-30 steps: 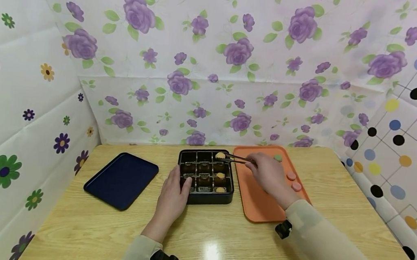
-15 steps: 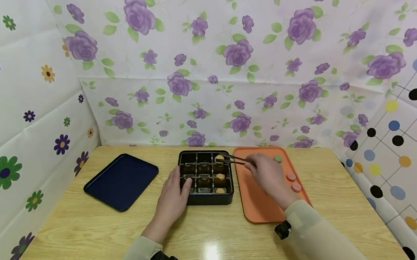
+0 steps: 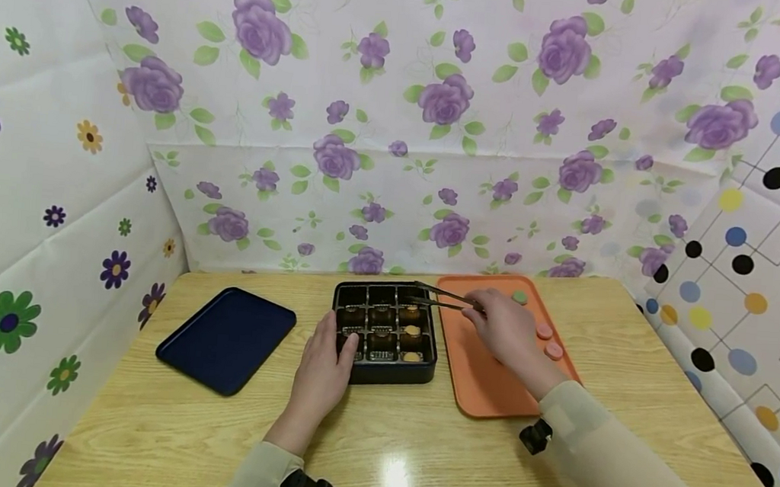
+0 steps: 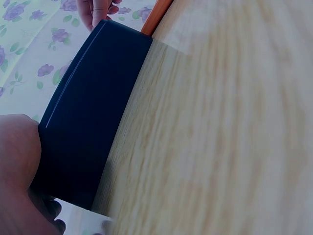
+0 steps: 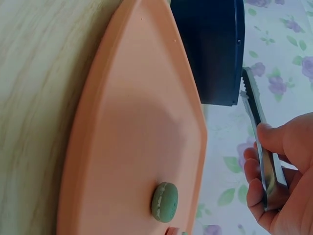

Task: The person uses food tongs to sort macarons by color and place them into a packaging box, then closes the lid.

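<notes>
A dark divided box stands mid-table. In its right column sit yellow-orange macarons, the farthest one partly behind the tongs. My right hand holds metal tongs over the far right compartment; their tips are spread apart with nothing visible between them. In the right wrist view, thumb and fingers grip the tongs near their joined end. My left hand rests along the box's left side, fingers fairly straight, thumb at the near left corner. A green macaron and two pink macarons lie on the orange tray.
A dark blue tray lies to the left of the box on the wooden table. Behind the table hangs a flowered cloth. The orange tray sits close by the box's right side.
The tongs have let go of a yellow-orange macaron, which now sits lower in the far right compartment. Their tips have spread and the right hand has shifted slightly right. The left hand stays put.
</notes>
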`<state>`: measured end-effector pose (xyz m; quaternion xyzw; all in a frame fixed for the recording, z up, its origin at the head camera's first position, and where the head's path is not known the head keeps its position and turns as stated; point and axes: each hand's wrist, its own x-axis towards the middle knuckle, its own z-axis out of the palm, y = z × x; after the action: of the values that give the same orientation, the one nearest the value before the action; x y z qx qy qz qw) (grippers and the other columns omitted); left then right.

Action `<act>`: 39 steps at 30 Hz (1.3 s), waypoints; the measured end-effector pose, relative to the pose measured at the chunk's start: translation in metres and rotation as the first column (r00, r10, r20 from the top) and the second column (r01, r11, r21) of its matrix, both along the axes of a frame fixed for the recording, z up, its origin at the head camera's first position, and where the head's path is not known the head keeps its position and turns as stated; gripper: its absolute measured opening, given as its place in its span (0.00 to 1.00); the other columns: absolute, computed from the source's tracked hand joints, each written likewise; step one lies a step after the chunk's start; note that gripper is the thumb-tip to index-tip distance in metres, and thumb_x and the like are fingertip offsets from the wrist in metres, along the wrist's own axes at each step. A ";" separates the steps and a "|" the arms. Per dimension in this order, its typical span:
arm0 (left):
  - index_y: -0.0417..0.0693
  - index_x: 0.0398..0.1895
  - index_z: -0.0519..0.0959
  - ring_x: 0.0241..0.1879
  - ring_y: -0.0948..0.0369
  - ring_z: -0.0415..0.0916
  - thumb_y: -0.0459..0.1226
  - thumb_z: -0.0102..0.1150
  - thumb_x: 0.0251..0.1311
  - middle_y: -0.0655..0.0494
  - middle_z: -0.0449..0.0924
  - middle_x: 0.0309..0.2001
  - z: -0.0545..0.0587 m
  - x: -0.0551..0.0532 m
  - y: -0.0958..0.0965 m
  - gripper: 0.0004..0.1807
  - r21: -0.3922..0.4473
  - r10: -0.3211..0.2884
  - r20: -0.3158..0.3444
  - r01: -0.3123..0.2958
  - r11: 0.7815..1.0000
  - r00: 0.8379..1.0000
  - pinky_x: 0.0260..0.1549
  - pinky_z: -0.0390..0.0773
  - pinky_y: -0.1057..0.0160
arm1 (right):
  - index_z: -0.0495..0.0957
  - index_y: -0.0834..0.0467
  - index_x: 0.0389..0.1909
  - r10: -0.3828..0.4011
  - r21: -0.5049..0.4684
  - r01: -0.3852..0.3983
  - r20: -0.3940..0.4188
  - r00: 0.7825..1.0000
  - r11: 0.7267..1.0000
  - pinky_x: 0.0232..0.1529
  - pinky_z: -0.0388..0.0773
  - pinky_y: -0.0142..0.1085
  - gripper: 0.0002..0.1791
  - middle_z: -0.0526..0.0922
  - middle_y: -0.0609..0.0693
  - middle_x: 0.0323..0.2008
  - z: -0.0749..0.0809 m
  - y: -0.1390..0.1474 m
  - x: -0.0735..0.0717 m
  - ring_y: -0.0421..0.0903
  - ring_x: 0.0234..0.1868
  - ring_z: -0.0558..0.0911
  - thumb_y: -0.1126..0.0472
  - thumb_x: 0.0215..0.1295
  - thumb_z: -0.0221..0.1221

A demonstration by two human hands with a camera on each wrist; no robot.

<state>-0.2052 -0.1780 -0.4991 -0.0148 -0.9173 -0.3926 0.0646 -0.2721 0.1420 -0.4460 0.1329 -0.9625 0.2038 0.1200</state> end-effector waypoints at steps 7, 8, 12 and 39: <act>0.40 0.92 0.45 0.87 0.38 0.44 0.58 0.42 0.90 0.36 0.46 0.89 0.001 0.000 0.000 0.44 0.002 -0.002 -0.004 0.002 1.000 1.000 0.82 0.49 0.33 | 0.86 0.56 0.65 0.000 -0.021 0.000 -0.007 1.000 1.000 0.30 0.81 0.44 0.18 0.87 0.55 0.48 0.002 0.008 0.007 0.49 0.37 0.85 0.55 0.82 0.67; 0.40 0.92 0.45 0.87 0.38 0.44 0.58 0.42 0.90 0.36 0.46 0.89 0.000 0.000 0.000 0.44 0.003 -0.002 -0.002 0.002 1.000 1.000 0.82 0.49 0.33 | 0.86 0.56 0.65 -0.002 -0.022 0.002 -0.003 1.000 1.000 0.30 0.81 0.44 0.18 0.87 0.55 0.48 0.003 0.010 0.007 0.49 0.36 0.85 0.55 0.82 0.67; 0.40 0.92 0.44 0.87 0.39 0.43 0.58 0.42 0.90 0.36 0.46 0.89 0.000 -0.001 0.000 0.44 0.002 -0.006 -0.003 0.006 1.000 1.000 0.82 0.49 0.33 | 0.86 0.56 0.65 -0.006 -0.028 0.006 0.006 1.000 1.000 0.29 0.79 0.43 0.17 0.87 0.53 0.47 0.006 0.018 0.010 0.48 0.36 0.84 0.54 0.83 0.66; 0.43 0.92 0.42 0.88 0.41 0.41 0.59 0.41 0.90 0.38 0.43 0.90 0.000 -0.002 -0.001 0.45 0.003 -0.012 0.016 0.012 1.000 1.000 0.84 0.46 0.36 | 0.86 0.59 0.66 -0.076 0.002 0.076 -0.009 0.997 0.997 0.23 0.73 0.42 0.18 0.86 0.55 0.43 0.007 0.094 0.037 0.45 0.27 0.80 0.56 0.83 0.66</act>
<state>-0.2072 -0.1794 -0.4995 -0.0169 -0.9172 -0.3942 0.0547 -0.2351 0.2358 -0.4393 0.0970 -0.9666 0.1974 0.1317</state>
